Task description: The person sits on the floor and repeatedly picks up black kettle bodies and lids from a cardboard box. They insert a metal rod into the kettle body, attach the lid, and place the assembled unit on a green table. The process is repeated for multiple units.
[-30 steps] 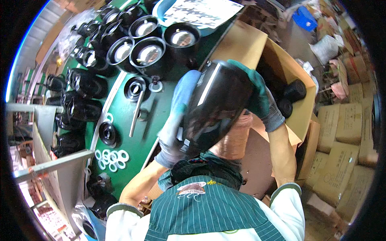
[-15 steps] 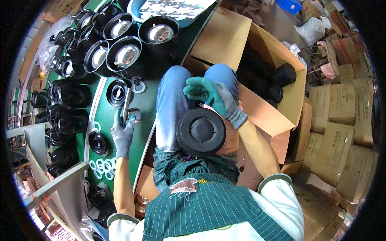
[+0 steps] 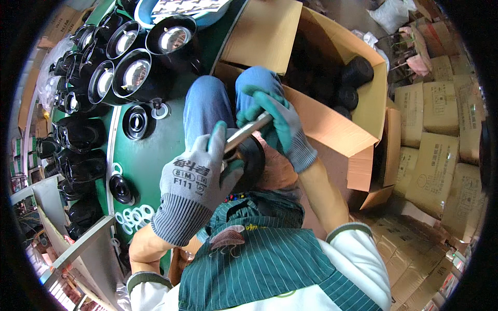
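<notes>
A silvery metal bar (image 3: 244, 135) slants across my lap. Its lower end is in the fingers of my left hand (image 3: 199, 166), in a grey glove with green fingertips. At the upper end, the fingers of my right hand (image 3: 280, 122), gloved in grey and green, curl around it. Below the bar, between my thighs, is a round black piece (image 3: 254, 160), a thick disc or lid, largely covered by my left hand. What the bar's lower end touches there is hidden.
On the green table (image 3: 150, 171) at left are several black pots (image 3: 133, 75), black lids (image 3: 137, 123) and white rings (image 3: 137, 215). A blue basin (image 3: 207, 18) stands at the back. An open carton (image 3: 337, 129) at right holds black round parts (image 3: 358, 71). Stacked cartons (image 3: 433, 166) stand farther right.
My left hand has brought the metal bar from the table to above the black disc in my lap. My right hand, open before, has closed on its upper end. The view has shifted slightly.
</notes>
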`<control>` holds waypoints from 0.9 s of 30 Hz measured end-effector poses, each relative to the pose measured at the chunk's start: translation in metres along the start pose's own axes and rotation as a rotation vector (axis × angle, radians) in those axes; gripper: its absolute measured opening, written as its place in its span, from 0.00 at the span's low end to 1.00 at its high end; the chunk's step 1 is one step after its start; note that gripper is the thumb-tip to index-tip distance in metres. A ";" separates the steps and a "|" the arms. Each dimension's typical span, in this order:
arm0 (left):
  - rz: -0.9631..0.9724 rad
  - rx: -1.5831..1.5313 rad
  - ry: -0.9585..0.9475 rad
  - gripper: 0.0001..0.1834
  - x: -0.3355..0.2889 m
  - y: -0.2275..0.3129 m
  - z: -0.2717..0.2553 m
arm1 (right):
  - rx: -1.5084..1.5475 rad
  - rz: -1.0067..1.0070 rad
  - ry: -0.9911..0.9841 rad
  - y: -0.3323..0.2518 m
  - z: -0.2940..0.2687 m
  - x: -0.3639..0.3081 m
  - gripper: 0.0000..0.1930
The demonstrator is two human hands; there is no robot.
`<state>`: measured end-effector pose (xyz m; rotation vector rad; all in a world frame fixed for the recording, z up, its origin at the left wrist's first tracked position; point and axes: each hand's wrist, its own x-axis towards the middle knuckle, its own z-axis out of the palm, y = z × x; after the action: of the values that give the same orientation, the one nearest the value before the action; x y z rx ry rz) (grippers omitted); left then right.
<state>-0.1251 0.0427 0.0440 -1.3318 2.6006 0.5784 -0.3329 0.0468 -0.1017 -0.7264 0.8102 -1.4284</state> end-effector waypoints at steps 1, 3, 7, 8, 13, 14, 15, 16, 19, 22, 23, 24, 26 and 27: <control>-0.006 -0.003 0.083 0.42 -0.004 -0.002 0.011 | 0.211 0.141 0.027 -0.005 0.014 0.015 0.20; -0.166 0.062 0.059 0.41 0.001 0.015 0.020 | 0.188 0.169 -0.004 0.005 0.021 0.036 0.20; -0.266 0.063 0.103 0.39 0.004 0.029 0.028 | 0.620 0.241 -0.179 0.037 0.012 0.049 0.21; -0.217 0.007 0.125 0.35 0.007 0.023 0.027 | 0.768 0.206 -0.262 0.044 0.005 0.046 0.21; 0.280 -0.093 0.591 0.19 0.007 -0.053 0.052 | -0.168 -0.194 -0.266 0.061 -0.016 -0.002 0.12; 0.172 -0.470 0.458 0.20 0.012 -0.045 0.035 | -0.202 -0.236 -0.289 0.054 -0.016 -0.006 0.11; 0.194 -0.558 0.446 0.21 0.011 -0.049 0.033 | -0.223 -0.275 -0.325 0.046 -0.011 -0.012 0.11; 0.230 -0.657 0.429 0.22 0.014 -0.055 0.035 | 0.176 -0.149 -0.442 0.035 -0.006 -0.013 0.12; 0.406 -0.610 0.597 0.23 0.039 -0.089 0.047 | 0.080 -0.196 -0.538 -0.003 0.016 -0.026 0.19; 0.550 -0.833 0.368 0.21 0.073 -0.090 0.045 | -0.420 -0.482 -0.855 -0.026 0.028 -0.020 0.17; 0.581 -0.904 0.289 0.20 0.083 -0.090 0.044 | -0.615 -0.523 -0.916 -0.039 0.038 -0.027 0.17; 0.604 -0.945 0.238 0.20 0.090 -0.088 0.045 | -0.749 -0.545 -0.940 -0.045 0.047 -0.033 0.17; 0.674 -0.892 0.207 0.21 0.116 -0.085 0.055 | -0.971 -0.472 -1.084 -0.054 0.062 -0.035 0.18; 0.684 -0.805 0.236 0.22 0.121 -0.085 0.054 | -1.027 -0.453 -1.175 -0.056 0.074 -0.034 0.20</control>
<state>-0.1294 -0.0698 -0.0658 -0.5763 3.1411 1.8100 -0.3018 0.0762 -0.0128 -2.3432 0.3555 -0.5873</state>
